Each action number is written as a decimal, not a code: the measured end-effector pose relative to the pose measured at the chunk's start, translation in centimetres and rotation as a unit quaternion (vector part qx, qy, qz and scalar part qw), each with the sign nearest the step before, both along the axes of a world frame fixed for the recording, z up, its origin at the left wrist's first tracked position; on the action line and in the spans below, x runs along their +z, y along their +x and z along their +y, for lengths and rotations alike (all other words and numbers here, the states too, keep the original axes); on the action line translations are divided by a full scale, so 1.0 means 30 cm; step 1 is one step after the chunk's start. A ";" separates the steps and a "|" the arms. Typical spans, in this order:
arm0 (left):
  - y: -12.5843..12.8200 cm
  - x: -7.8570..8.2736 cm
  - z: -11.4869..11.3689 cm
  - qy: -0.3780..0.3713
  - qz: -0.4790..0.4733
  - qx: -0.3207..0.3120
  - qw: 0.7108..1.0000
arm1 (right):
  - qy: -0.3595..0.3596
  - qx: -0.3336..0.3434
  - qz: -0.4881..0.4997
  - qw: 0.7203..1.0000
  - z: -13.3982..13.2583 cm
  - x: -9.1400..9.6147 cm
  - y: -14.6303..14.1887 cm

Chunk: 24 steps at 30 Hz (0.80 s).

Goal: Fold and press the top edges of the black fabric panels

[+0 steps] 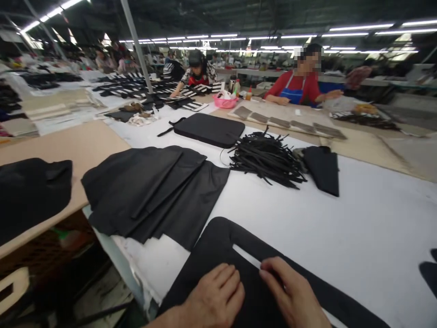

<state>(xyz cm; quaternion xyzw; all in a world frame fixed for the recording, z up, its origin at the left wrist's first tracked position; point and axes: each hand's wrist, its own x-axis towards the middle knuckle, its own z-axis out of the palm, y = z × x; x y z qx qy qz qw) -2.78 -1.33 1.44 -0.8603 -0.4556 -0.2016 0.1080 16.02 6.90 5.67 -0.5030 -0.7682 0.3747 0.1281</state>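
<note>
Both my hands rest on a large black cut piece (218, 241) with a narrow slot (246, 256) in it, lying on the white table (324, 237) right in front of me. My left hand (213, 298) lies flat on the piece, fingers stretched out toward the slot. My right hand (293, 296) presses down beside it, fingertips at the slot's near end, fingers together and extended. Neither hand holds anything that I can see.
A stack of black fabric panels (153, 191) lies to the left. A heap of black strips (266, 157), a folded black piece (322, 168) and a black padded case (210, 129) lie further back. Two people work at the far tables (293, 86).
</note>
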 end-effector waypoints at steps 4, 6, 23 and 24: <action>-0.051 0.081 -0.023 -0.090 0.011 0.001 0.996 | -0.005 -0.017 -0.027 0.999 0.018 0.029 -0.085; -0.058 0.094 -0.010 -0.118 0.022 -0.004 0.993 | -0.004 -0.024 -0.039 0.999 0.023 0.034 -0.115; -0.064 0.018 0.018 -0.162 0.045 0.020 0.985 | 0.016 -0.042 -0.166 0.985 0.101 -0.006 -0.254; -0.065 0.019 0.018 -0.164 0.047 0.019 0.985 | 0.008 -0.037 -0.179 0.983 0.109 -0.002 -0.257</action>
